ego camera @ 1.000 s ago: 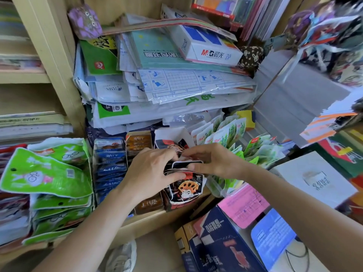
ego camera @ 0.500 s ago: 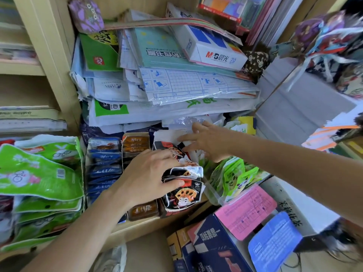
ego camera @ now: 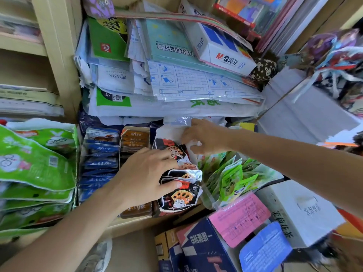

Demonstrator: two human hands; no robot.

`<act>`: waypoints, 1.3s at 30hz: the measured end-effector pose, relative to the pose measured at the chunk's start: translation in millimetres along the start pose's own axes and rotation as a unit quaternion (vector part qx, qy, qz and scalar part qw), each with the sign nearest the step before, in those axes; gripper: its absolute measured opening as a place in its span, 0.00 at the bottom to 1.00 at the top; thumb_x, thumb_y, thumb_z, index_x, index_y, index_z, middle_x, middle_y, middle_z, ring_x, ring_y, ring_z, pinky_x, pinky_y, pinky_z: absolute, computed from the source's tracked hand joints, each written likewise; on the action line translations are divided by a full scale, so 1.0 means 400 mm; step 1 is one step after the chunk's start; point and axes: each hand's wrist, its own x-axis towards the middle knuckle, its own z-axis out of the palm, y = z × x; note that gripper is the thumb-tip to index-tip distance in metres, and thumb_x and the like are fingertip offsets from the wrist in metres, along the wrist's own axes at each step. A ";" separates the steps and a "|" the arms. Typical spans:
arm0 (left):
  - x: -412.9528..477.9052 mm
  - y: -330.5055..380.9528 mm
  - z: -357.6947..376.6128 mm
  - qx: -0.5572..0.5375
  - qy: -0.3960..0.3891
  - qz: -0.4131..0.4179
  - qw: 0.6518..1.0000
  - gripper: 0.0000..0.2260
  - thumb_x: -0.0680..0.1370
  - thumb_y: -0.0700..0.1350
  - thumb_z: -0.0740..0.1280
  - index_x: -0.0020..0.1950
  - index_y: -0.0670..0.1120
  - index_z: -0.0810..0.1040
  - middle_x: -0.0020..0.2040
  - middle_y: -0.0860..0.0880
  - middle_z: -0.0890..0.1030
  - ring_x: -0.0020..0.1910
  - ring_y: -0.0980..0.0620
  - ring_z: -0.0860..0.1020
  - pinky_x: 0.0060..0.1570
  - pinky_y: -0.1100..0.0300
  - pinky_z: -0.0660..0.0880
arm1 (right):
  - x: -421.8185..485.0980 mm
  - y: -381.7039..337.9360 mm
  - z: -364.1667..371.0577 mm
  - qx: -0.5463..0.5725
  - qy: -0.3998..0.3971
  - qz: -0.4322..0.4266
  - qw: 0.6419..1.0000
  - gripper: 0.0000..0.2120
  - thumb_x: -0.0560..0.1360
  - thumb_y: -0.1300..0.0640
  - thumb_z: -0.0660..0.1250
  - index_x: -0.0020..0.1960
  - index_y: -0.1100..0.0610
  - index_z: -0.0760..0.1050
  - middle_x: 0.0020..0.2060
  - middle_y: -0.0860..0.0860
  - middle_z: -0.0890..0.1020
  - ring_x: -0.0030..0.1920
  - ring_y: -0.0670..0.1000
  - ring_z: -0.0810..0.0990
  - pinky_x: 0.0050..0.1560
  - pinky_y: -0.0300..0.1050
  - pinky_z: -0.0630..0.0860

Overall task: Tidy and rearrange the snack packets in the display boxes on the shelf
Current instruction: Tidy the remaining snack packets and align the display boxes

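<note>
Left hand (ego camera: 149,173) grip clasps the black packets (ego camera: 180,199); right hand (ego camera: 206,137) pinches the box flap (ego camera: 169,134) just behind.

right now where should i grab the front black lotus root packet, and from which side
Pinch its flat top seam from above and in front. The front black packet stands tilted, face towards you. The left hand has its thumb across the seam's left part, so the right end looks freest.
</note>
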 end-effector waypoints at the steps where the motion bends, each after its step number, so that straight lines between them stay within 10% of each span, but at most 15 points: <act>1: -0.001 0.001 0.001 0.003 0.003 0.000 1.000 0.23 0.76 0.68 0.58 0.61 0.56 0.80 0.49 0.60 0.77 0.48 0.57 0.77 0.49 0.57 0.73 | -0.004 -0.003 0.008 0.004 0.034 -0.005 0.999 0.16 0.73 0.54 0.68 0.60 0.52 0.80 0.55 0.47 0.82 0.48 0.49 0.64 0.47 0.45 0.63; 9: 0.002 0.008 0.003 -0.008 0.014 -0.004 1.000 0.20 0.75 0.65 0.61 0.58 0.55 0.82 0.45 0.60 0.76 0.44 0.57 0.76 0.43 0.61 0.68 | -0.022 -0.039 0.051 -0.047 0.115 0.128 0.984 0.22 0.71 0.40 0.69 0.64 0.44 0.78 0.48 0.50 0.61 0.49 0.51 0.63 0.54 0.52 0.69; 16: 0.004 0.013 0.000 -0.019 0.006 -0.005 1.000 0.21 0.75 0.65 0.61 0.58 0.55 0.82 0.45 0.60 0.75 0.44 0.56 0.76 0.44 0.59 0.71 | 0.022 -0.079 0.053 0.027 0.086 0.174 0.981 0.17 0.72 0.48 0.73 0.61 0.44 0.81 0.49 0.49 0.64 0.60 0.57 0.68 0.57 0.52 0.73; 26: 0.010 0.019 -0.003 -0.020 0.003 -0.007 1.000 0.20 0.73 0.65 0.62 0.56 0.55 0.82 0.47 0.63 0.75 0.46 0.58 0.75 0.46 0.61 0.69 | 0.015 -0.068 0.063 0.051 0.115 0.183 0.975 0.17 0.68 0.56 0.75 0.57 0.54 0.84 0.45 0.49 0.68 0.48 0.58 0.75 0.48 0.52 0.76; 32: 0.066 0.043 -0.003 0.033 -0.068 -0.035 0.996 0.37 0.64 0.71 0.57 0.68 0.55 0.77 0.74 0.55 0.69 0.62 0.51 0.73 0.63 0.55 0.69 | 0.027 -0.062 0.052 0.049 0.091 0.163 0.981 0.10 0.69 0.57 0.74 0.51 0.53 0.84 0.43 0.50 0.70 0.44 0.57 0.77 0.46 0.54 0.77; 39: 0.077 0.033 0.010 0.081 -0.120 -0.033 0.989 0.38 0.63 0.75 0.52 0.65 0.57 0.77 0.60 0.62 0.79 0.53 0.53 0.68 0.57 0.56 0.65 | 0.038 -0.058 0.065 0.044 0.084 0.171 0.981 0.09 0.72 0.60 0.72 0.52 0.57 0.82 0.51 0.54 0.75 0.51 0.56 0.77 0.46 0.47 0.73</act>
